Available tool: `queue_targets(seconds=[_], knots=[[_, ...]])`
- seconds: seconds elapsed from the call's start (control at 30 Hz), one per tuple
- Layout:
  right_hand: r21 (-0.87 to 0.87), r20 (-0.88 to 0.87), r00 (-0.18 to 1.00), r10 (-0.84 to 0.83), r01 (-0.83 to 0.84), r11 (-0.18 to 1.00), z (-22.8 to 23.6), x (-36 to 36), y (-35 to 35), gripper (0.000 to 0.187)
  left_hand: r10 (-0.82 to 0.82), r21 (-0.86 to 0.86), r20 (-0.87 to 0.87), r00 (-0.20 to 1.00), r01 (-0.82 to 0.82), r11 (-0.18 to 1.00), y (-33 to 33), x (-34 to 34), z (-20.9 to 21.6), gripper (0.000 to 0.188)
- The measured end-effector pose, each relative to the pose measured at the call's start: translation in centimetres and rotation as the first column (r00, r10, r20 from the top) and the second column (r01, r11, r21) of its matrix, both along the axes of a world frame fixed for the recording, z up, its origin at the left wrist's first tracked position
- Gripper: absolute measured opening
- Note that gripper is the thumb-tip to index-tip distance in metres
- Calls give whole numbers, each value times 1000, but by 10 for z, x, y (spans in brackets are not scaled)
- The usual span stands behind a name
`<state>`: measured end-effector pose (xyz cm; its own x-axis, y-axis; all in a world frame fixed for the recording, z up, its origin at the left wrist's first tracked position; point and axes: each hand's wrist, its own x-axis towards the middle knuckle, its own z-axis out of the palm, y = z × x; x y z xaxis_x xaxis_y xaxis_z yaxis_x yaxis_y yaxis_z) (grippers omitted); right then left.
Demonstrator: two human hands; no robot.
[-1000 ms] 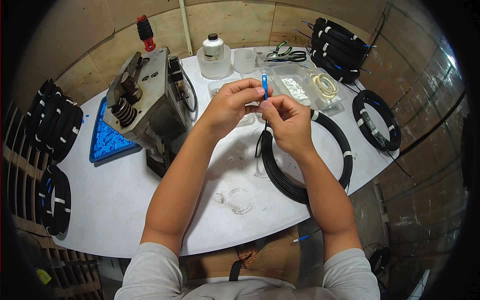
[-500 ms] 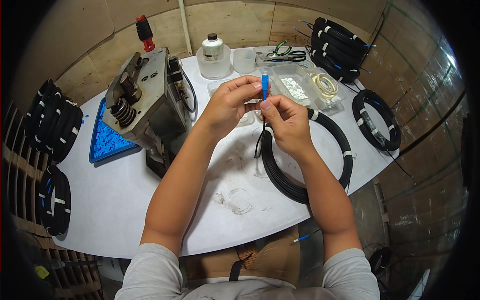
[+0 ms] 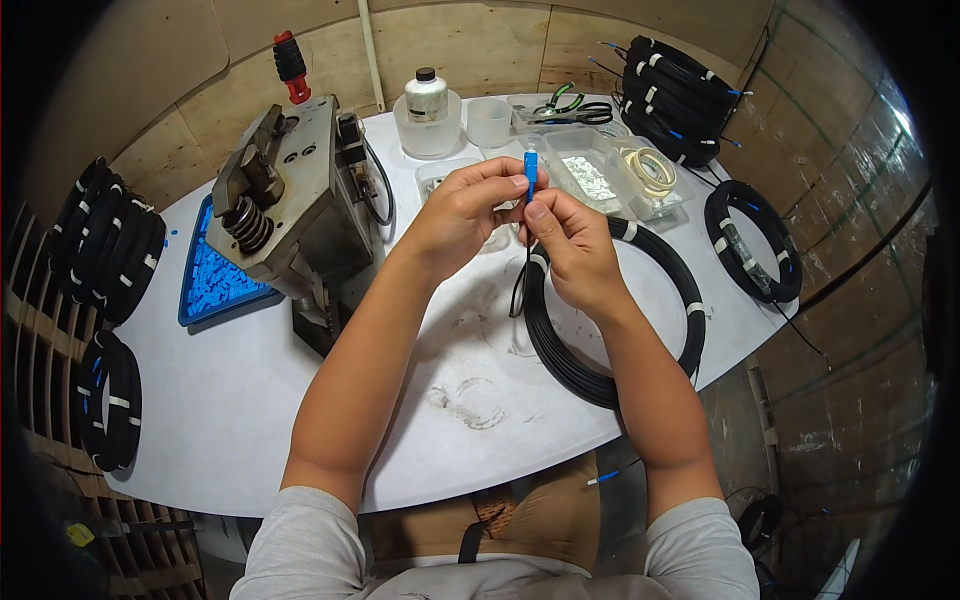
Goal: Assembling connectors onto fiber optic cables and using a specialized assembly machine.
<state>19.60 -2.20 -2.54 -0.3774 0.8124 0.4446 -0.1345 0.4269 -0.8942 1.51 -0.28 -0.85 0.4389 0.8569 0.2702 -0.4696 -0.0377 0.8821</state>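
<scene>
A blue fiber-optic connector (image 3: pixel 530 164) points upward between my two hands, with a clear tip at its top. My left hand (image 3: pixel 468 205) pinches the connector's side between thumb and fingertips. Just below, my right hand (image 3: pixel 572 240) is closed on the connector's lower end, where the black cable leaves it. The cable (image 3: pixel 526 265) hangs down from there toward a coil of black cable (image 3: pixel 560 358) tied with white bands. That coil lies on the white table under my right forearm. Parts of the fingers hide the connector's lower half.
A metal press (image 3: pixel 300 190) stands left, beside a tray (image 3: pixel 190 318) of small blue parts. Behind my hands are a bottle (image 3: pixel 426 98) in a tub, a cup (image 3: pixel 488 122), pliers (image 3: pixel 560 100) and a bin with tape rolls (image 3: pixel 655 205). More cable coils (image 3: pixel 680 95) sit at both sides.
Both hands stay almost where they were, still on the connector. The left fingers have shifted slightly, and the connector sits a touch lower.
</scene>
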Motion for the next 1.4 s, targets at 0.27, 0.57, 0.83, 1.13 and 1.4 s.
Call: queue_targets(seconds=[0.27,0.57,0.83,1.13,1.4], knots=[[-4,-20,999,-43,43,999,1,-2,-1,25,37,0,30,999,-37,999,-4,4,4,22],[-39,-39,992,-119,118,992,1,-1,-2,14,80,54,-15,997,-79,995,2,1,-3,16],[-40,-37,992,-123,122,992,-3,1,2,12,40,42,17,999,-41,998,3,2,-4,16],[9,-44,978,-206,207,978,-2,-2,2,10,117,55,-60,991,-114,992,1,3,-3,17],[1,-32,975,-219,220,976,-2,-1,1,11,93,26,-18,995,-93,995,4,2,-4,17]])
